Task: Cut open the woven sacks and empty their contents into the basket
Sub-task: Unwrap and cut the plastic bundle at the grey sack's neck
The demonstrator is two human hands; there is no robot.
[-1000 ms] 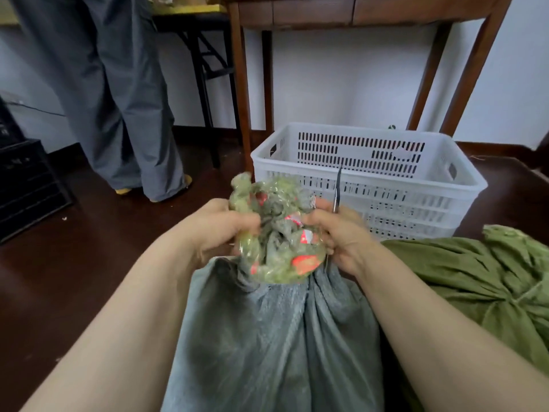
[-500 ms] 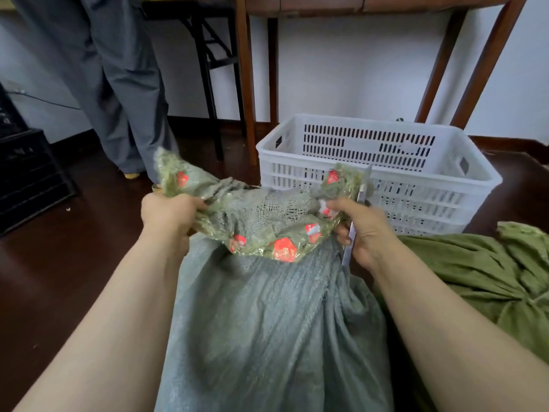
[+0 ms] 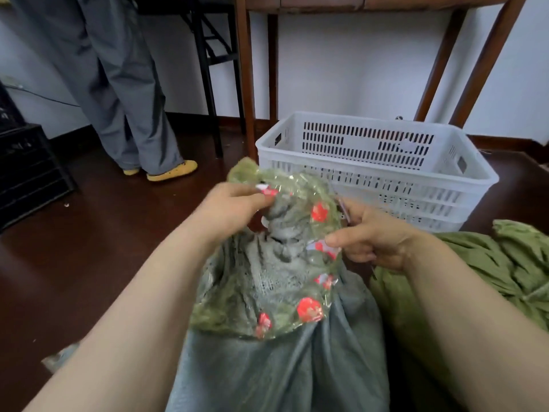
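Left hand (image 3: 230,208) inward, sack (image 3: 282,376) near basket (image 3: 371,118) rim

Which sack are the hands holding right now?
The grey sack, between the forearms: the left hand and right hand grip its bunched top. The green sack lies untouched at the right.

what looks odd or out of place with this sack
Nothing is spilled. The one oddity is crumpled printed plastic bunched around the neck of the grey sack, pinched by the left hand and the right hand.
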